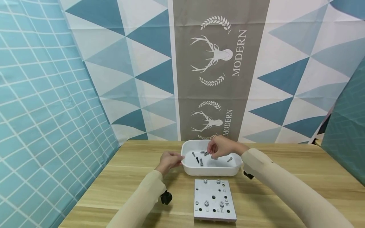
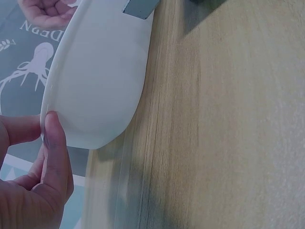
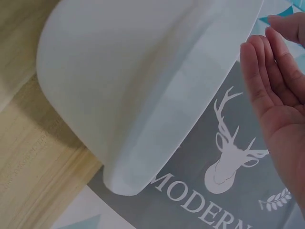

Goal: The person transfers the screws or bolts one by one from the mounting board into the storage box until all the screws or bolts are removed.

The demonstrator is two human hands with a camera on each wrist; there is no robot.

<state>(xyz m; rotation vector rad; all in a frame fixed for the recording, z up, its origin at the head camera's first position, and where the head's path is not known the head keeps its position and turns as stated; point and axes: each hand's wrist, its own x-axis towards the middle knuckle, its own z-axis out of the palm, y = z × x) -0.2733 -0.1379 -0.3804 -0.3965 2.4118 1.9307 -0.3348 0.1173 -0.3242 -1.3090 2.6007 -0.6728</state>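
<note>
My left hand pinches the left rim of a white plastic tub, thumb on the outer wall in the left wrist view. Above the tub's inside hangs my right hand, fingers bent and pointing down near a grey screw. In the right wrist view, thumb and index finger come close together and no screw shows between them. Other socket-head screws lie scattered in the tub, among them a black screw, a grey screw and another at the right.
In front of the tub, a silver metal plate with holes lies on the wooden table; several screws stand in it. A patterned cloth hangs behind, with a blue checked cloth at the left.
</note>
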